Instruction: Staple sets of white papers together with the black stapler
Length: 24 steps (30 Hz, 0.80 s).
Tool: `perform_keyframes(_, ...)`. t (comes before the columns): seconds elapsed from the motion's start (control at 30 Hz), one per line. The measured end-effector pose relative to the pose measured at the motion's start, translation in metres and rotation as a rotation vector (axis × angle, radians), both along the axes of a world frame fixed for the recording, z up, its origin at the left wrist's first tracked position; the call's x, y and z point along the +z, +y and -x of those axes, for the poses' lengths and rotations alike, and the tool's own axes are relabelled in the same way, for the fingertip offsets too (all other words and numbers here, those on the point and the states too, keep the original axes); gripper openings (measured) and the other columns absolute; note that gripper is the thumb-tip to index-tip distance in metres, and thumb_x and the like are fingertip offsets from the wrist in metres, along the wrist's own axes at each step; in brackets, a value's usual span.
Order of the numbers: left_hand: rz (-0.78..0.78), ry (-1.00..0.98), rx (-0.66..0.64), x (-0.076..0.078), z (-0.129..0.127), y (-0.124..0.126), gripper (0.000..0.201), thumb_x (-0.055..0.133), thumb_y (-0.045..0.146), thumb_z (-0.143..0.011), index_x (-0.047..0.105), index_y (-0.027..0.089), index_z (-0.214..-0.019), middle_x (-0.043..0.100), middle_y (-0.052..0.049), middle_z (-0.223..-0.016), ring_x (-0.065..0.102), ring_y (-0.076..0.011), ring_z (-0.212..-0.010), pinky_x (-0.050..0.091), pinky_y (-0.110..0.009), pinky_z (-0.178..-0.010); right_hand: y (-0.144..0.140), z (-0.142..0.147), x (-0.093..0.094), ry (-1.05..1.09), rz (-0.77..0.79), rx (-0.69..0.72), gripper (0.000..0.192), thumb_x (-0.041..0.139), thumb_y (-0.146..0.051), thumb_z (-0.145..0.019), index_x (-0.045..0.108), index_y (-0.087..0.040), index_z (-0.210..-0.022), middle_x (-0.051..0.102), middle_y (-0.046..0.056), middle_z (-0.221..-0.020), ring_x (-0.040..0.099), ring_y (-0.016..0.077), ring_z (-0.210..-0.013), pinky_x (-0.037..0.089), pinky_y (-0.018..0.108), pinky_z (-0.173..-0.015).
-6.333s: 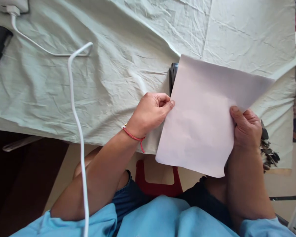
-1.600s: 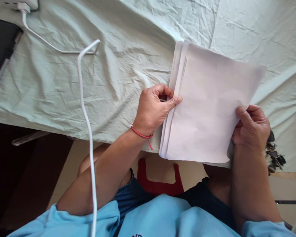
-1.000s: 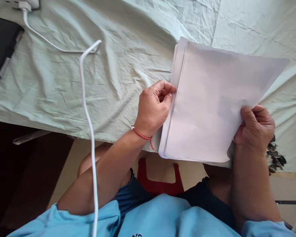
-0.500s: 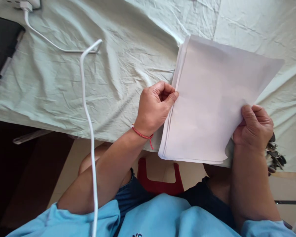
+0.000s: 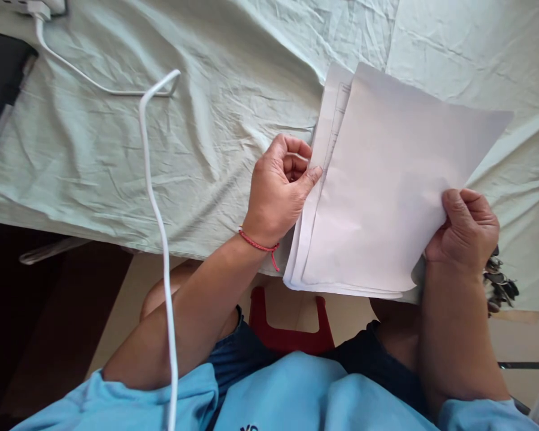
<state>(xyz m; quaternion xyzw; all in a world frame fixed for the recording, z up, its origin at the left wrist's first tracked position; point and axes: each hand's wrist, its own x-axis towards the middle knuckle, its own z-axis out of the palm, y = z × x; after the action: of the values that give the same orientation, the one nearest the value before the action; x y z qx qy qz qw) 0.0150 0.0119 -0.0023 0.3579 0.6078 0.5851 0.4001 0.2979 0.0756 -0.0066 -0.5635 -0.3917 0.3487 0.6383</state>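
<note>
White cable [image 5: 155, 197] ran over the cloth-covered desk [image 5: 224, 102]. The left hand [image 5: 279, 185] rested its thumb on the lower sheets [image 5: 320, 143]; whether it pinched was unclear. At the desk's near edge, the top sheet [image 5: 381, 191] was already parted at the left, baring printed lines [image 5: 337, 117]; the rest lay overlapped, uncountable. The right hand [image 5: 469, 227] gripped the paper stack [image 5: 413, 254] rightward, near keys [image 5: 500, 284].
</note>
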Motion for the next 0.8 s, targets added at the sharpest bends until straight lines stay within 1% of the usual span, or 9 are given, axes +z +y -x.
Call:
perform_keyframes(0.1, 0.034, -0.048, -0.001, 0.001, 0.000, 0.001, 0.027, 0.084, 0.024, -0.088, 0.067, 0.028, -0.109, 0.070, 0.003, -0.081, 0.071, -0.0161, -0.079, 0.060, -0.031, -0.077, -0.001, 0.002, 0.004, -0.035, -0.006, -0.020, 0.032, 0.100, -0.030, -0.052, 0.076, -0.021, -0.071, 0.067, -0.006, -0.069, 0.057, 0.0074, -0.067, 0.057, 0.021, -0.067)
perform_keyframes(0.17, 0.032, -0.076, -0.028, 0.000, 0.000, 0.001, 0.019, 0.082, 0.026, -0.090, 0.070, 0.026, -0.105, 0.074, 0.000, -0.086, 0.074, -0.0180, -0.084, 0.062, -0.032, -0.079, -0.004, 0.004, 0.008, -0.079, 0.008, -0.019, 0.029, 0.099, -0.032, -0.055, 0.078, -0.022, -0.072, 0.069, -0.006, -0.070, 0.057, 0.0075, -0.067, 0.056, 0.022, -0.066)
perform_keyframes(0.27, 0.017, -0.104, -0.060, -0.001, 0.000, 0.001, 0.008, 0.079, 0.025, -0.093, 0.071, 0.023, -0.092, 0.078, -0.002, -0.094, 0.076, -0.0194, -0.092, 0.063, -0.033, -0.085, -0.008, 0.007, 0.013, -0.097, 0.045, 0.001, 0.032, 0.101, -0.035, -0.056, 0.079, -0.021, -0.074, 0.069, -0.006, -0.071, 0.057, 0.0062, -0.066, 0.053, 0.019, -0.063)
perform_keyframes(0.33, 0.008, -0.114, -0.057, 0.000, 0.000, 0.001, 0.010, 0.077, 0.023, -0.095, 0.069, 0.023, -0.088, 0.077, -0.002, -0.093, 0.075, -0.0186, -0.091, 0.063, -0.033, -0.086, -0.009, 0.009, 0.016, -0.074, 0.066, 0.014, 0.036, 0.103, -0.037, -0.055, 0.078, -0.019, -0.074, 0.069, -0.005, -0.070, 0.057, 0.0052, -0.066, 0.050, 0.017, -0.062)
perform_keyframes(0.43, 0.031, -0.137, -0.055, 0.002, -0.002, 0.002, 0.017, 0.073, 0.022, -0.097, 0.062, 0.024, -0.085, 0.074, 0.000, -0.087, 0.073, -0.0175, -0.085, 0.063, -0.032, -0.081, -0.010, 0.010, 0.019, -0.065, 0.087, 0.033, 0.041, 0.104, -0.039, -0.054, 0.076, -0.018, -0.075, 0.069, -0.005, -0.070, 0.057, 0.0047, -0.065, 0.048, 0.016, -0.061)
perform_keyframes(0.5, 0.062, -0.157, -0.074, 0.003, -0.003, 0.003, 0.020, 0.072, 0.026, -0.099, 0.058, 0.025, -0.085, 0.072, 0.001, -0.084, 0.073, -0.0176, -0.082, 0.062, -0.032, -0.076, -0.010, 0.011, 0.020, -0.077, 0.085, 0.037, 0.042, 0.103, -0.040, -0.054, 0.076, -0.018, -0.076, 0.069, -0.005, -0.070, 0.056, 0.0049, -0.065, 0.048, 0.017, -0.061)
perform_keyframes(0.63, 0.097, -0.193, -0.100, 0.002, -0.004, 0.004, 0.025, 0.073, 0.035, -0.101, 0.055, 0.026, -0.086, 0.068, 0.002, -0.079, 0.073, -0.0185, -0.078, 0.061, -0.033, -0.072, -0.008, 0.018, 0.021, -0.096, 0.062, 0.042, 0.042, 0.101, -0.044, -0.058, 0.074, -0.018, -0.078, 0.067, -0.005, -0.074, 0.057, 0.0064, -0.066, 0.049, 0.022, -0.063)
perform_keyframes(0.7, 0.098, -0.235, -0.096, 0.002, -0.004, 0.005, 0.023, 0.070, 0.031, -0.102, 0.054, 0.026, -0.086, 0.066, 0.002, -0.079, 0.071, -0.0177, -0.077, 0.061, -0.032, -0.073, -0.008, 0.021, 0.021, -0.096, 0.066, 0.054, 0.043, 0.100, -0.045, -0.059, 0.073, -0.018, -0.079, 0.067, -0.004, -0.075, 0.057, 0.0070, -0.066, 0.050, 0.023, -0.063)
perform_keyframes(0.8, 0.107, -0.310, -0.075, 0.005, -0.004, 0.006, 0.021, 0.061, 0.018, -0.102, 0.054, 0.024, -0.083, 0.063, 0.002, -0.078, 0.067, -0.0155, -0.073, 0.060, -0.030, -0.072, -0.007, 0.023, 0.021, -0.096, 0.076, 0.054, 0.044, 0.100, -0.044, -0.057, 0.072, -0.018, -0.078, 0.065, -0.005, -0.074, 0.057, 0.0073, -0.065, 0.050, 0.023, -0.062)
